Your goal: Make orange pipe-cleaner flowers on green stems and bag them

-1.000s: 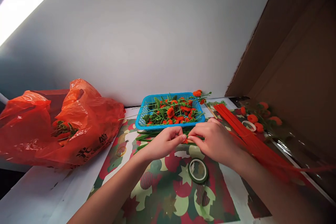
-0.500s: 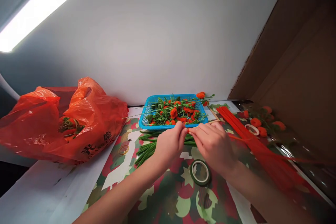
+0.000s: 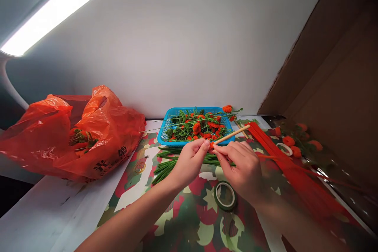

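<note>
The wooden stick (image 3: pixel 232 134) has swung up toward two o'clock, so the orange piece (image 3: pixel 212 145) at its near end is probably being turned. Left hand (image 3: pixel 191 162) and right hand (image 3: pixel 240 165) pinch there, below the blue basket (image 3: pixel 177 143). On the patterned surface (image 3: pixel 186 220), tape (image 3: pixel 226 207) lies at five o'clock, a bag (image 3: pixel 115 134) at nine.
</note>
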A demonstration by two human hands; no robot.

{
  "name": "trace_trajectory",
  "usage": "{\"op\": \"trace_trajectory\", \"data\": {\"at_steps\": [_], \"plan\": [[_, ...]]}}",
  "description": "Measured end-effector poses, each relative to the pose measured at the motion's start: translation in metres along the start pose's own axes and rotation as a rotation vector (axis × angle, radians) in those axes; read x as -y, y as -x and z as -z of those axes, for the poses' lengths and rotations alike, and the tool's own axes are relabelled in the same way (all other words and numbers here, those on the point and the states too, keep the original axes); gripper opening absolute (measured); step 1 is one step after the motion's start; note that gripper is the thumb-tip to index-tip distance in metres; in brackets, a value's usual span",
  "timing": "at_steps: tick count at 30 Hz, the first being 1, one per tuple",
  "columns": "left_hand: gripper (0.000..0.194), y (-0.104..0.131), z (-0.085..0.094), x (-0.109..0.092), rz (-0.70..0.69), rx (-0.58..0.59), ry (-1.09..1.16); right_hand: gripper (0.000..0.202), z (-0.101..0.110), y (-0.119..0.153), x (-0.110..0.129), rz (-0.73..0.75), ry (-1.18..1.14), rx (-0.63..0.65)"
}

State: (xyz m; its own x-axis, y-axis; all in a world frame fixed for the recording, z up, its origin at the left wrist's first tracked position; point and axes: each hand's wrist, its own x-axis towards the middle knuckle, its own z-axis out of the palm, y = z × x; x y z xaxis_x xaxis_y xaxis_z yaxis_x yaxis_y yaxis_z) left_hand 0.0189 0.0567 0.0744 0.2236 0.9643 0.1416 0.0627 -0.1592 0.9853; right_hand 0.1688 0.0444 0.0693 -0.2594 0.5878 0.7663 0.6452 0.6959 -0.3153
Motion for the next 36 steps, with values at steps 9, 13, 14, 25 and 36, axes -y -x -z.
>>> {"op": "trace_trajectory", "data": {"at_steps": [9, 13, 14, 25, 36], "plan": [[0.041, -0.004, 0.008, 0.001, 0.128, 0.137, 0.271, 0.015, 0.006, -0.009, -0.02, -0.423, -0.729, 0.183], [0.045, -0.006, 0.017, 0.001, 0.016, 0.264, 0.094, 0.023, 0.014, -0.016, -0.033, -0.502, -0.863, 0.44], [0.045, -0.006, 0.019, 0.001, -0.013, 0.293, 0.026, 0.025, 0.017, -0.019, -0.035, -0.516, -0.855, 0.523], [0.034, -0.003, 0.025, -0.01, -0.275, 0.503, -0.635, 0.016, 0.033, -0.025, -0.033, -0.33, -0.347, 0.827], [0.038, -0.003, 0.024, -0.008, -0.117, 0.378, -0.85, 0.02, 0.027, -0.021, -0.018, -0.056, 0.114, 0.617]]}}
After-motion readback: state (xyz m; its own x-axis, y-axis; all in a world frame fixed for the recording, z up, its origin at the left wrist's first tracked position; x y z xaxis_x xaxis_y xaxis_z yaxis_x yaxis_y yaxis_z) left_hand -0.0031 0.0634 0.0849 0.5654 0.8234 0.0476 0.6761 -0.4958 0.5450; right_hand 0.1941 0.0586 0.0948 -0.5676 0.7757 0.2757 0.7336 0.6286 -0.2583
